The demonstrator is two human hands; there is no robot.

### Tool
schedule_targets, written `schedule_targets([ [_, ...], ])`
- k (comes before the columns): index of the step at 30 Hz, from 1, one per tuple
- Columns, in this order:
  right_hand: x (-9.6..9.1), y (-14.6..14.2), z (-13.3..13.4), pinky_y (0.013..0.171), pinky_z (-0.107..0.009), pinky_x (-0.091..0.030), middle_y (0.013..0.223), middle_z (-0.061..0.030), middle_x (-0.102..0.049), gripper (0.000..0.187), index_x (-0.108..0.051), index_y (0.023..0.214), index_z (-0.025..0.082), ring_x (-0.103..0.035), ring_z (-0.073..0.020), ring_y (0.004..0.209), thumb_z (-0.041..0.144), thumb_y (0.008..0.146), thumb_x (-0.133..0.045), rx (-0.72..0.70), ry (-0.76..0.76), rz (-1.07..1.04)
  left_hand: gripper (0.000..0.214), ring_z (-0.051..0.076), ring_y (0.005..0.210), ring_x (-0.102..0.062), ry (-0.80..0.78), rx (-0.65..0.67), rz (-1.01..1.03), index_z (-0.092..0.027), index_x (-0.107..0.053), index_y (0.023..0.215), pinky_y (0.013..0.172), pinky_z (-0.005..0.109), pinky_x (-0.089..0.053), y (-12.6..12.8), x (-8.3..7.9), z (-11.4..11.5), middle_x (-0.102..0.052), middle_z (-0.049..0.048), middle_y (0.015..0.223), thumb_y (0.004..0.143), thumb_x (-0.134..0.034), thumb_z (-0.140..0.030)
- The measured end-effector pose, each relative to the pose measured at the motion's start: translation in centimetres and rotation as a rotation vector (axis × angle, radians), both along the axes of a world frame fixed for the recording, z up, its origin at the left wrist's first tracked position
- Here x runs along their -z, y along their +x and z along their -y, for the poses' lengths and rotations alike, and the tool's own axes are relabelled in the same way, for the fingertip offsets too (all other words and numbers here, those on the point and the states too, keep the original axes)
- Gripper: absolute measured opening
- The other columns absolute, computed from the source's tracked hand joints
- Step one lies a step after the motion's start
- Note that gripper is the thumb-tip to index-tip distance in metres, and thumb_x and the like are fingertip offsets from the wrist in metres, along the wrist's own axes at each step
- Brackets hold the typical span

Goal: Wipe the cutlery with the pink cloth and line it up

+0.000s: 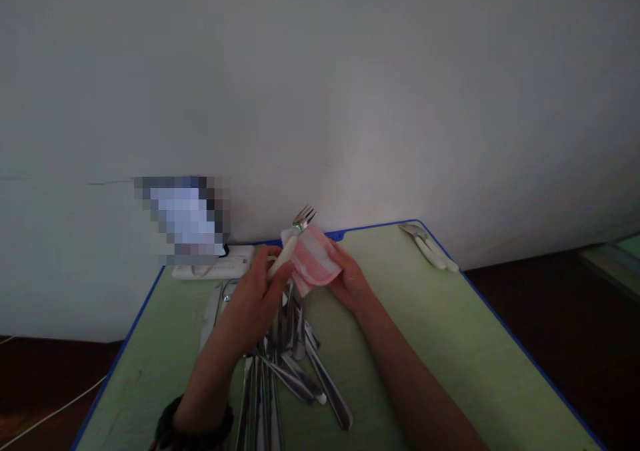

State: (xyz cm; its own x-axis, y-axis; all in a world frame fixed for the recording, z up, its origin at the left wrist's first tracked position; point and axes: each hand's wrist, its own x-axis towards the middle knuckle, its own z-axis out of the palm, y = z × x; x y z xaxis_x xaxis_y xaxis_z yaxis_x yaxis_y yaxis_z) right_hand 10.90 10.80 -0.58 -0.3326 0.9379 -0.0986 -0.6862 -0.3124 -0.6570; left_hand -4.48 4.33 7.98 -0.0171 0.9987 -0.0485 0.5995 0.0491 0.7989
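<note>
At the near side of the table point(475, 371), a loose heap of metal cutlery point(299, 347) is spreading beneath and in front of the hands, probably lying there for easy reach. Just above it, the left hand point(253, 294) is curling its fingers around the white handle of a fork point(285, 251), seemingly holding it low so that the metal head is sticking out free. The right hand point(351, 281) is pinching the right side of a pink-and-white cloth point(320, 257), perhaps bringing it within reach of the fork. The fork is rising out of the left grip, tilting right across the cloth; whether its head is touching the fabric, I cannot tell. Farther off, a blurred phone point(183, 214) is tilting above a white box point(243, 257) on the left, and white-handled pieces point(431, 253) are lying together near the far right corner, apparently set apart from the heap.
</note>
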Motion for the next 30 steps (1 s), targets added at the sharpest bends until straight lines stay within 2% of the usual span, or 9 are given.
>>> schedule_targets([
  [3,0.1,0.0,0.3,0.081,-0.029,-0.048,0.092,-0.0030,-0.070,0.034,-0.066,0.095,0.017,-0.064,-0.0147,0.079,0.020,0.062,-0.072,-0.026,0.000,0.056,0.032,0.022,0.079,-0.060,0.028,-0.022,-0.028,-0.018,-0.043,0.105,0.072,0.035,-0.046,-0.1,-0.1,0.0,-0.062,0.0055,0.089,0.087,-0.036,-0.043],
  [8,0.1,-0.3,0.8,0.072,-0.027,-0.049,0.081,-0.0014,-0.071,0.025,-0.068,0.084,0.015,-0.063,-0.0127,0.069,0.022,0.061,-0.074,-0.036,0.033,0.183,0.032,0.022,0.078,-0.062,0.047,-0.045,-0.082,-0.019,-0.044,0.104,0.071,0.034,-0.046,-0.5,-0.2,0.0,-0.064,0.0051,0.088,0.087,-0.033,-0.044],
  [14,-0.2,-0.4,0.9,0.068,-0.026,-0.050,0.085,-0.0018,-0.071,0.033,-0.065,0.094,0.017,-0.064,-0.0135,0.070,0.024,0.062,-0.073,0.021,0.046,0.273,0.032,0.022,0.073,-0.062,0.056,-0.085,-0.148,-0.020,-0.046,0.101,0.065,0.033,-0.045,-0.8,0.0,-0.1,-0.064,0.0031,0.083,0.085,-0.035,-0.046],
  [21,-0.7,0.0,1.3,0.065,-0.024,-0.050,0.082,-0.0010,-0.071,0.034,-0.066,0.092,0.017,-0.063,-0.0129,0.067,0.025,0.060,-0.073,-0.091,0.039,0.195,0.033,0.021,0.064,-0.060,-0.015,-0.144,-0.223,-0.020,-0.047,0.090,0.059,0.030,-0.042,-0.5,-0.1,-0.3,-0.059,0.0002,0.070,0.080,-0.043,-0.052],
  [25,-0.9,0.1,1.4,0.065,-0.024,-0.049,0.081,-0.0007,-0.070,0.035,-0.064,0.093,0.017,-0.062,-0.0131,0.067,0.023,0.059,-0.073,-0.125,0.064,0.181,0.034,0.018,0.056,-0.056,-0.043,-0.107,-0.246,-0.021,-0.048,0.086,0.053,0.027,-0.038,-0.4,-0.2,-0.3,-0.056,-0.0024,0.063,0.077,-0.047,-0.053],
  [30,-1.1,0.2,1.5,0.066,-0.024,-0.048,0.085,0.0017,-0.068,0.042,-0.060,0.098,0.022,-0.061,-0.0133,0.072,0.021,0.058,-0.074,-0.118,0.110,0.165,0.030,0.019,0.063,-0.057,-0.013,-0.021,-0.270,-0.020,-0.053,0.078,0.059,0.027,-0.038,-0.7,-0.1,-0.5,-0.061,0.0012,0.068,0.080,-0.045,-0.048],
])
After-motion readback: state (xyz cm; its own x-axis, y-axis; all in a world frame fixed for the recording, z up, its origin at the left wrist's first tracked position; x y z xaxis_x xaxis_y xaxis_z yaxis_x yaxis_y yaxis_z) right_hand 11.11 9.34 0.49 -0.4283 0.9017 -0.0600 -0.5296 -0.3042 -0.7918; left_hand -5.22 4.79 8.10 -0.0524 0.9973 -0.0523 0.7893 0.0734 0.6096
